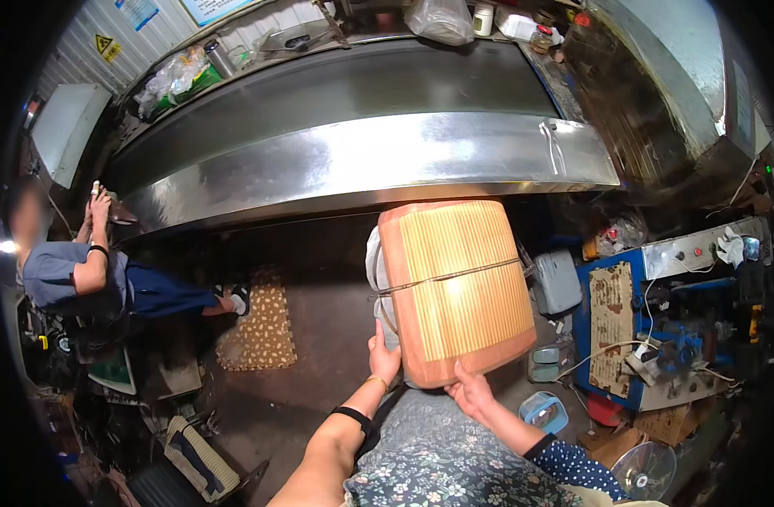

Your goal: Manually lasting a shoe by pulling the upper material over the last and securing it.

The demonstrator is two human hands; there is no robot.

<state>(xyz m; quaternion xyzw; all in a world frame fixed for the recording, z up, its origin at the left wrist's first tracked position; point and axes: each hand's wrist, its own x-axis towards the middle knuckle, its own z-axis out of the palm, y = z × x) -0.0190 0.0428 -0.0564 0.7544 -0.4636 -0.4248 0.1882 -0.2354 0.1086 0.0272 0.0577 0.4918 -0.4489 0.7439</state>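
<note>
Long bench (pixel 345 89) with metal front (pixel 362 156), co-worker (pixel 74 275) at its left end, striped cushion (pixel 459 296) just before it, left hand (pixel 385 362) thumb-up at the cushion's left side, openness and hold unclear, right hand (pixel 473 394) pinching the cushion's near edge.

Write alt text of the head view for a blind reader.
A striped pad, a cord across it, has a person's left hand beside it and right hand on its near edge. Beyond lies a long metal-edged surface.
</note>
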